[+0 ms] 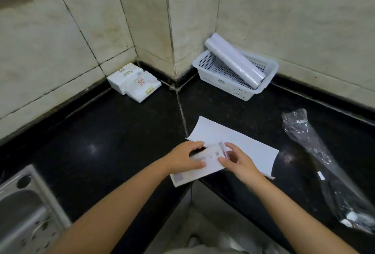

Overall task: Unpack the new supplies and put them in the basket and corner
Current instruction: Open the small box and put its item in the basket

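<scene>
A flat white packet (193,172) with small printed labels lies at the front edge of the black counter (121,131). My left hand (187,157) grips its upper left part, thumb on top. My right hand (236,158) pinches its right end, where a thin clear flap stands up. Under the packet lies a white sheet (243,146). A white perforated basket (233,77) against the right wall holds a white roll (233,61) lying slantwise. Two white tissue packs (134,82) sit in the left wall corner.
A crumpled clear plastic wrapper (324,164) stretches along the counter at the right. A steel sink (24,209) fills the lower left. Tiled walls (152,20) form a jutting corner behind. The counter has an inner notch right below my hands.
</scene>
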